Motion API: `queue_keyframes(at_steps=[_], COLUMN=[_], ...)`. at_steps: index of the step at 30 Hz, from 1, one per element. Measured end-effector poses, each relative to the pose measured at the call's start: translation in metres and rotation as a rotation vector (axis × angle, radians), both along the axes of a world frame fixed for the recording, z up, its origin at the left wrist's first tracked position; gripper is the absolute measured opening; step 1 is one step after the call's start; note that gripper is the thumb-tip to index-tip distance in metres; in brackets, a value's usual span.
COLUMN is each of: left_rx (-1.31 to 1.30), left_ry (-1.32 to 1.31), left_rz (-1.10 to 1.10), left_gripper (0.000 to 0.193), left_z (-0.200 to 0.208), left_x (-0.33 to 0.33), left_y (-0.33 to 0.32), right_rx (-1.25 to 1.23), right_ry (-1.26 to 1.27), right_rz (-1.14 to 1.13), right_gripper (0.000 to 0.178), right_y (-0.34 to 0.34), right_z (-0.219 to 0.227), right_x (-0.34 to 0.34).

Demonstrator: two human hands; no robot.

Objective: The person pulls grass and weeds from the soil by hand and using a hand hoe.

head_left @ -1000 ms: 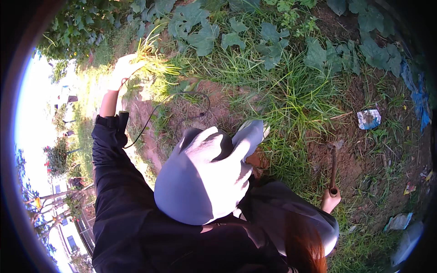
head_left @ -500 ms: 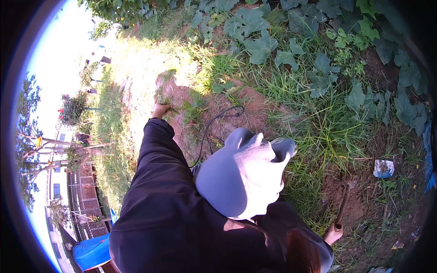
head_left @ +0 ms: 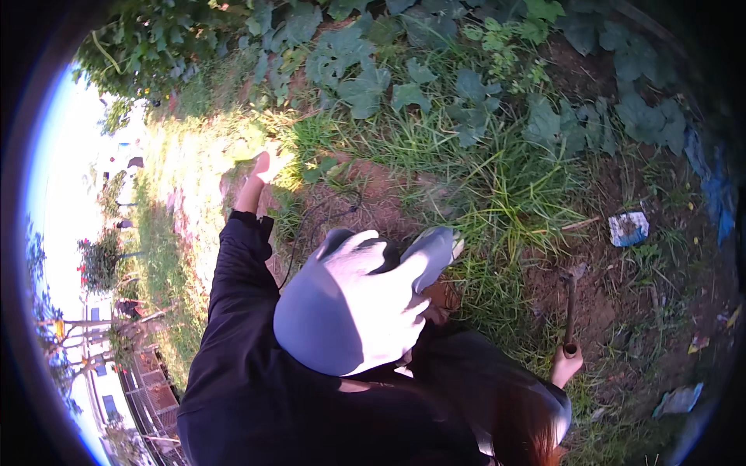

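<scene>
Patchy ground [head_left: 385,190], part bare brown soil and part grass, spreads across most of the frame. The person's dark jacket [head_left: 311,419] fills the lower middle, one long sleeve reaching toward the upper left. Broad-leaved green plants [head_left: 365,85] run along the top edge. At the centre rises a bent leg in pale grey cloth [head_left: 350,303], half sunlit and half shaded. A clump of long-bladed grass [head_left: 513,190] stands right of centre, just beyond the knee. Crumpled blue sheeting [head_left: 719,194] lies at the far right edge.

Right of the leg is a brown-handled tool [head_left: 571,311], its small head at the upper end near the soil and a round hollow opening at the lower end. A crumpled wrapper [head_left: 678,399] lies at the lower right, and a smaller white-and-blue packet [head_left: 629,229] farther up, right of the grass clump.

The right hand [head_left: 567,362] grips the tool by its hollow end. The left hand [head_left: 262,163], upper left of centre, is beside brightly sunlit grass; glare hides its fingers, so whether it is open or closed cannot be told.
</scene>
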State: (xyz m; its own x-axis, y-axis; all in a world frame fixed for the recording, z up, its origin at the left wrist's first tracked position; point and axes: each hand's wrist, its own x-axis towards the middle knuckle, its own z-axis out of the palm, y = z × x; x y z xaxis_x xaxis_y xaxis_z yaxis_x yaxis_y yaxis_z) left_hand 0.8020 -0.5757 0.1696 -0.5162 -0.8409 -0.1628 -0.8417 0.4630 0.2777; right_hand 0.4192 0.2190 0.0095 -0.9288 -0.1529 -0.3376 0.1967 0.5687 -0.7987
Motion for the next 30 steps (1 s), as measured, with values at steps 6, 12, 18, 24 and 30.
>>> queue_keyframes(at_steps=[6,12,18,24,30], left_rx=[0.079,0.147,0.267,0.424,0.503], left_ry=[0.243,0.305,0.049,-0.086,-0.122], left_rz=[-0.425,-0.979,-1.456,-1.849,-2.113], left_gripper=[0.042,0.037,0.030,0.016,0.023], left_z=[0.033,0.075,0.070,0.038,-0.026], left_x=[-0.273,-0.441,-0.509,-0.535,-0.522], left_y=[0.128,0.252,0.355,0.450,0.532], right_rx=[0.271,0.054,0.162,0.034,-0.073], right_ry=[0.076,0.033,0.061,-0.025,0.033], right_rz=[0.031,-0.286,-0.437,-0.797,-1.026], right_gripper=[0.026,0.024,0.026,0.025,0.016], right_y=[-0.045,-0.013,0.012,0.027,0.023], right_z=[0.070,0.082,0.091,0.075,0.099], right_x=[-0.003,0.017,0.068,0.132,0.157])
